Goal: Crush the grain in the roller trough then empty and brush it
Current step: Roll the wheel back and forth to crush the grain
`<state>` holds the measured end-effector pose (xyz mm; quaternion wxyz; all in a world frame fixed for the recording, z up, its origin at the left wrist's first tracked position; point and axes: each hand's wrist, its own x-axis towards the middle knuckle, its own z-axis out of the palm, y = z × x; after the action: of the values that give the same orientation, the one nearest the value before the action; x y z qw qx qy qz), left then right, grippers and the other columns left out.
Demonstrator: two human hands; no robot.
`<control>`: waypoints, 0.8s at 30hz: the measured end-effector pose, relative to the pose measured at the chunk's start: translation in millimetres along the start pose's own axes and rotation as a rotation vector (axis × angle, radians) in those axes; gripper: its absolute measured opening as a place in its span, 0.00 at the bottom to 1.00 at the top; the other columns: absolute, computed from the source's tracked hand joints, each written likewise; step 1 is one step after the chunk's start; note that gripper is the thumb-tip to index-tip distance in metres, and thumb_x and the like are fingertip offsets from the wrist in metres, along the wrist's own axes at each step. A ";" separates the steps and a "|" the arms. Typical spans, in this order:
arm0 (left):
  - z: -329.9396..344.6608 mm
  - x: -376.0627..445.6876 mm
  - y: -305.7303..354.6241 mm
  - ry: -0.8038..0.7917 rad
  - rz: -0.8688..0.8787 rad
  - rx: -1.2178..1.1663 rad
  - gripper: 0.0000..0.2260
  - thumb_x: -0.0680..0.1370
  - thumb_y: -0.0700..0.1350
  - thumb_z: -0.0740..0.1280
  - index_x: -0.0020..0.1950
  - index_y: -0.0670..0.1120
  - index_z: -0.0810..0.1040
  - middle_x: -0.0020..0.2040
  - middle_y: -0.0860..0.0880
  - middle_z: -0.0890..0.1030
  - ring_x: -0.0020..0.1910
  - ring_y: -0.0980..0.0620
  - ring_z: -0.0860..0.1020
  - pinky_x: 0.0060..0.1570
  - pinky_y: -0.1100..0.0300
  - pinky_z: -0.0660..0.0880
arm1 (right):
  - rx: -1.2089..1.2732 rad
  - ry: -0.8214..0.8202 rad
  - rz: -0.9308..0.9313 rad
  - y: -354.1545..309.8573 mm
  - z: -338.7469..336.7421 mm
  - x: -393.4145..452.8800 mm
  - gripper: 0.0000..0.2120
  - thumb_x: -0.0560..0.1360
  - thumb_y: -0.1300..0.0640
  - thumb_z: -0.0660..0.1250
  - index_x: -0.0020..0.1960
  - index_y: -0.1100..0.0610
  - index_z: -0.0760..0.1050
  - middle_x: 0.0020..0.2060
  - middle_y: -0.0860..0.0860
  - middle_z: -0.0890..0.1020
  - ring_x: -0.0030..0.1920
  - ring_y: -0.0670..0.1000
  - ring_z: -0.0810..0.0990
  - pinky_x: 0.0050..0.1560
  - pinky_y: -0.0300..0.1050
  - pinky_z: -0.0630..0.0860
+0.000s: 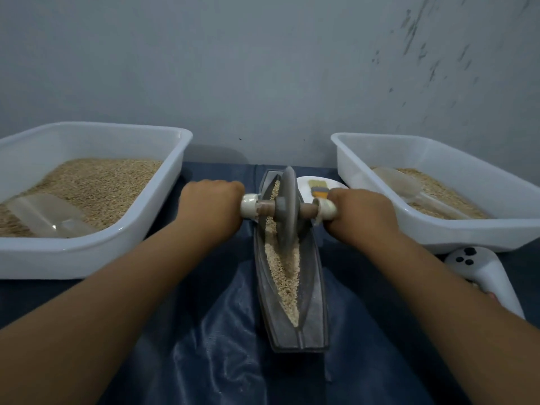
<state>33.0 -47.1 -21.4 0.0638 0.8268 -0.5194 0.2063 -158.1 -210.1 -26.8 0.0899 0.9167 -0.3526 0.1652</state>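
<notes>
Hands grip axle ends: left hand [211, 201], right hand [361, 210], fingers curled tight. Roller wheel [287, 207] upright in trough [314, 290], on grain [285, 273].

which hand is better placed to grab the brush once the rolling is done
Right. The brush lies on the white plate just beyond the right hand; the left hand is across the trough.

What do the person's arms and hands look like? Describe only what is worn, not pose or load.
Both forearms are bare from the frame's lower edge to the wrists, with no sleeve in view. The left hand and the right hand wear no gloves. No ring, watch, band or marking is visible on either.
</notes>
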 end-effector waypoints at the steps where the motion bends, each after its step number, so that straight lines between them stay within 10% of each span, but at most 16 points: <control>1: -3.8 -10.0 1.1 -0.007 0.007 -0.005 0.10 0.72 0.49 0.67 0.40 0.53 0.66 0.32 0.54 0.70 0.33 0.51 0.72 0.35 0.57 0.66 | -0.010 -0.027 -0.011 -0.6 -5.4 -10.3 0.10 0.70 0.50 0.66 0.40 0.45 0.63 0.29 0.44 0.68 0.37 0.53 0.77 0.32 0.42 0.62; 13: -26.9 -61.1 1.0 -0.023 0.016 -0.009 0.10 0.70 0.54 0.69 0.38 0.55 0.67 0.29 0.56 0.70 0.30 0.56 0.70 0.31 0.61 0.68 | -0.051 -0.214 -0.002 -5.6 -50.1 -60.0 0.11 0.68 0.45 0.68 0.35 0.46 0.67 0.30 0.44 0.74 0.31 0.42 0.70 0.27 0.40 0.62; 24: 14.9 30.1 -5.3 0.024 -0.068 0.021 0.07 0.71 0.47 0.68 0.43 0.51 0.71 0.34 0.51 0.73 0.35 0.48 0.74 0.38 0.55 0.73 | -0.090 0.045 0.002 3.4 9.8 42.4 0.12 0.61 0.53 0.69 0.34 0.50 0.65 0.24 0.45 0.69 0.25 0.47 0.65 0.27 0.39 0.55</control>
<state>53.1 -74.5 -22.0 0.0681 0.8420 -0.4880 0.2194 -128.5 -241.5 -20.2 0.1388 0.9074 -0.3583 0.1701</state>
